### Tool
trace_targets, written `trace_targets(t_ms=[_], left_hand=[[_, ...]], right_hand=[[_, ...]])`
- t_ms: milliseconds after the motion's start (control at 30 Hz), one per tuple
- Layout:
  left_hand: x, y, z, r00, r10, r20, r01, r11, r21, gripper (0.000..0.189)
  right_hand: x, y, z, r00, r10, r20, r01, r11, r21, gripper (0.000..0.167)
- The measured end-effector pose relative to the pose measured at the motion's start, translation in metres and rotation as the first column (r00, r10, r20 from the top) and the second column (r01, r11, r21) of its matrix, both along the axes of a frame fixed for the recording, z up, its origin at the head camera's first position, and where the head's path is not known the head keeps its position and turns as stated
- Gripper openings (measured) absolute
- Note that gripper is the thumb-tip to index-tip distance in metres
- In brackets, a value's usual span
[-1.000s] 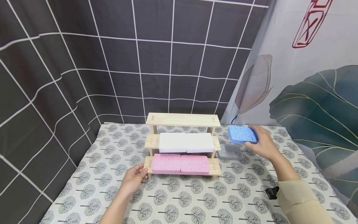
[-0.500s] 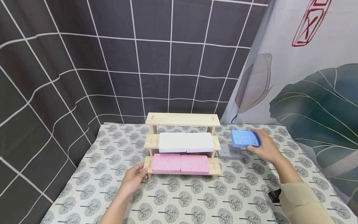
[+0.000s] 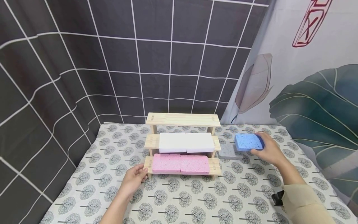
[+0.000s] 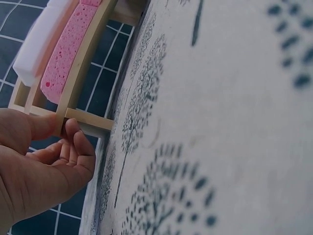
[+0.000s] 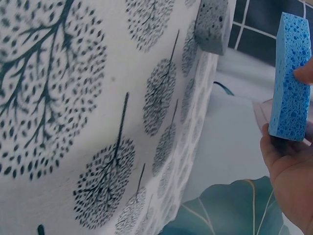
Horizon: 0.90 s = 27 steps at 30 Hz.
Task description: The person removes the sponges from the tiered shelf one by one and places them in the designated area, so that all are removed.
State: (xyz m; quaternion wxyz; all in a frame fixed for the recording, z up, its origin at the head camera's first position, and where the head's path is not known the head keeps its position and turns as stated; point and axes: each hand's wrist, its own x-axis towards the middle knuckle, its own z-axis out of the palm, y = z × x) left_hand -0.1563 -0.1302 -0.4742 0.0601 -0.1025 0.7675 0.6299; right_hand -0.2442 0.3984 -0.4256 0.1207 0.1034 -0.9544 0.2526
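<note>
My right hand (image 3: 269,148) holds a porous blue sponge (image 3: 248,142) by its right end, thumb on one side and fingers on the other. In the right wrist view the blue sponge (image 5: 291,78) is off the table. A grey sponge (image 3: 227,151) lies on the cloth to its left. My left hand (image 3: 133,179) pinches the left end of the lowest step of a wooden three-step rack (image 3: 183,119). Two pink sponges (image 3: 167,163) sit side by side on that lowest step. On the middle step rest two white blocks (image 3: 172,142); the top step is bare wood.
A tree-print cloth (image 3: 167,205) covers the table. Behind it hangs a dark curtain with a white grid (image 3: 153,56), and at the right a pale curtain with leaf prints (image 3: 321,102). A black strap piece (image 3: 277,198) sticks out by the right sleeve.
My right hand has carried the blue sponge a little to the right and down in the head view, showing more of the grey sponge. The left hand and the rack stay put.
</note>
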Motion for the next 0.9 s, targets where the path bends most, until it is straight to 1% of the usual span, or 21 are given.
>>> trace_targets(t_ms=[267,467,600,900], left_hand=[[-0.001,0.000,0.000,1.000,-0.001,0.000,0.001,1.000,0.004,0.042],[-0.001,-0.001,-0.001,1.000,-0.002,-0.003,0.002,1.000,0.004,0.043],[-0.002,-0.001,-0.002,1.000,-0.006,-0.011,0.006,1.000,0.008,0.043],[-0.001,0.000,0.000,1.000,0.004,0.003,-0.004,1.000,0.002,0.042]], right_hand=[[0.000,0.012,-0.007,1.000,-0.009,0.022,0.008,1.000,0.025,0.086],[0.002,0.017,-0.013,0.998,-0.023,0.066,0.021,0.999,0.029,0.089],[0.003,0.021,-0.015,0.996,-0.034,0.086,0.031,0.999,0.029,0.088],[0.004,0.028,-0.019,0.993,-0.053,0.106,0.046,0.997,0.067,0.083]])
